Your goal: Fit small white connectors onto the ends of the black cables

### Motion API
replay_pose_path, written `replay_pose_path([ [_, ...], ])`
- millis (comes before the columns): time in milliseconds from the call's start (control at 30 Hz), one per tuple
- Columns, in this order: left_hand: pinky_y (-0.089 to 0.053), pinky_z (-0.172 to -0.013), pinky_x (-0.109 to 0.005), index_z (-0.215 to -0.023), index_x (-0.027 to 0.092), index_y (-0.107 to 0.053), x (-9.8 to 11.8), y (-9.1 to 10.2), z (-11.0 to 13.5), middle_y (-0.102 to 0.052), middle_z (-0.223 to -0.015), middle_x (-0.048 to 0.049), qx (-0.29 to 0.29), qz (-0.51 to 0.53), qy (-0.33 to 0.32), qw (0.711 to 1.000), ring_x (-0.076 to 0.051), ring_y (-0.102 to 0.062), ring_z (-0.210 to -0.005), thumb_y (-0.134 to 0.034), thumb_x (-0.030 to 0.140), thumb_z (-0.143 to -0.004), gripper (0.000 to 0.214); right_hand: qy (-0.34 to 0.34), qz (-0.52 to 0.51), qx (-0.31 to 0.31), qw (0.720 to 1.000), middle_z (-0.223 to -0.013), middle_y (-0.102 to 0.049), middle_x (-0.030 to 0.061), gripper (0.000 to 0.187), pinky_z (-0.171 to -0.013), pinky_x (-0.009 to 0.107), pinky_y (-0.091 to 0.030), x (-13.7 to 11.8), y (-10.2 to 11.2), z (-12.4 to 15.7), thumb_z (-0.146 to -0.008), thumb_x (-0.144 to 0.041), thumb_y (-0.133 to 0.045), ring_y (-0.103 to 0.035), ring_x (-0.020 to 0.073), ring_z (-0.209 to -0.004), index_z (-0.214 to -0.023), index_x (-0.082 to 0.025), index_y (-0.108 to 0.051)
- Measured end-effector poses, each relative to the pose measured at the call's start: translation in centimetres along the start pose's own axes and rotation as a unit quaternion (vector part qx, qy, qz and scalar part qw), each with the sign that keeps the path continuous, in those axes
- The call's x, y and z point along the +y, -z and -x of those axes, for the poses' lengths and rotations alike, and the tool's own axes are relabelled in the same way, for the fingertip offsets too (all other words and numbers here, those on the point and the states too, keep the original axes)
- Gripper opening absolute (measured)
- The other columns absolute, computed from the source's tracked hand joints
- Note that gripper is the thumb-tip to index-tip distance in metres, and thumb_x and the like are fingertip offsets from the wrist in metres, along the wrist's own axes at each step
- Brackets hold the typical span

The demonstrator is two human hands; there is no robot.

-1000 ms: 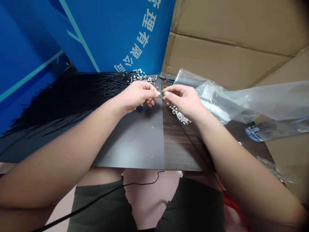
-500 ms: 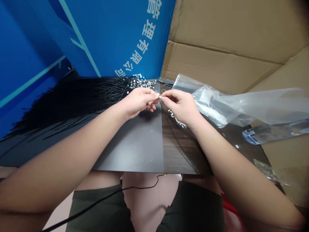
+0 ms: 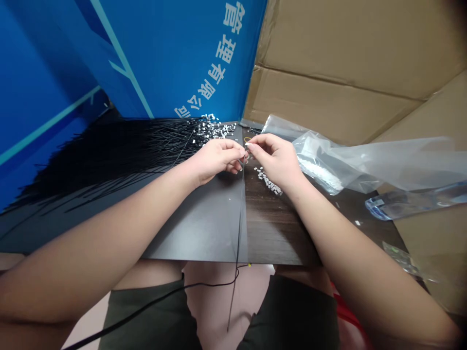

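My left hand is closed in a pinch at the upper part of a thin black wire. The wire hangs from the fingertips past the table edge, down over my lap. Almost touching it, my right hand pinches at the wire's top end; whether a small white piece sits there is hidden by the fingers. Just below my right hand lies a small heap of white connector housings. Behind my left hand is a big bundle of black wires with white connectors on their ends.
A clear plastic bag with white pieces lies right of my right hand. Another clear bag with blue edging is farther right, near a small packet. A blue panel and cardboard stand behind the table.
The black wire now hangs straight down between my hands, where it was not clearly seen before. Both hands have shifted slightly right, and their fingertips have turned a little.
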State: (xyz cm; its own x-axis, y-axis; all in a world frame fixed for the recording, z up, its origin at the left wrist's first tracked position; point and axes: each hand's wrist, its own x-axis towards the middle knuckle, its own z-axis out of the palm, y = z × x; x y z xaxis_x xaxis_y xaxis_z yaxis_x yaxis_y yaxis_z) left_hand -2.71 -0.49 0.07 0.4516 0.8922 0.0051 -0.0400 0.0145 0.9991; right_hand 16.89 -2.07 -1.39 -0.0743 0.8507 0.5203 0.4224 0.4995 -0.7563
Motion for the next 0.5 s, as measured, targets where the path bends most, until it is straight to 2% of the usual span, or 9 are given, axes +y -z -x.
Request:
replay_pose_path([
  [200, -0.054, -0.061, -0.024, -0.076, 0.014, -0.075, 0.22, 0.06, 0.00, -0.072, -0.071, -0.0039, 0.021, -0.062, -0.045, 0.997, -0.010, -0.063, -0.060, -0.071, 0.018, -0.078, 0.006, -0.017, -0.049, -0.019, 0.998, -0.083, -0.078, 0.0002, 0.008, -0.076, 0.037, -0.055, 0.09, -0.17, -0.10, -0.095, -0.029, -0.071, -0.071, 0.0183, -0.076, -0.092, -0.022, -0.073],
  [333, -0.053, -0.059, -0.024, -0.073, 0.014, -0.076, 0.48, -0.05, 0.12, -0.072, -0.070, -0.0042, 0.022, -0.074, -0.049, 0.996, -0.011, -0.063, -0.060, -0.069, 0.020, -0.079, 0.010, -0.030, -0.100, -0.035, 0.994, -0.081, -0.078, 0.0005, 0.009, -0.075, 0.037, -0.057, 0.06, -0.34, -0.11, -0.096, -0.030, -0.072, -0.073, 0.0185, -0.076, -0.091, -0.022, -0.072],
  [500, -0.053, -0.059, -0.023, -0.073, 0.015, -0.075, 0.61, -0.13, 0.12, -0.072, -0.069, -0.0039, 0.031, -0.088, -0.046, 0.995, -0.011, -0.064, -0.060, -0.069, 0.021, -0.081, 0.011, -0.030, -0.099, -0.041, 0.994, -0.083, -0.078, 0.0008, 0.012, -0.075, 0.036, -0.057, 0.08, -0.32, -0.12, -0.095, -0.034, -0.074, -0.073, 0.0185, -0.077, -0.092, -0.023, -0.072],
])
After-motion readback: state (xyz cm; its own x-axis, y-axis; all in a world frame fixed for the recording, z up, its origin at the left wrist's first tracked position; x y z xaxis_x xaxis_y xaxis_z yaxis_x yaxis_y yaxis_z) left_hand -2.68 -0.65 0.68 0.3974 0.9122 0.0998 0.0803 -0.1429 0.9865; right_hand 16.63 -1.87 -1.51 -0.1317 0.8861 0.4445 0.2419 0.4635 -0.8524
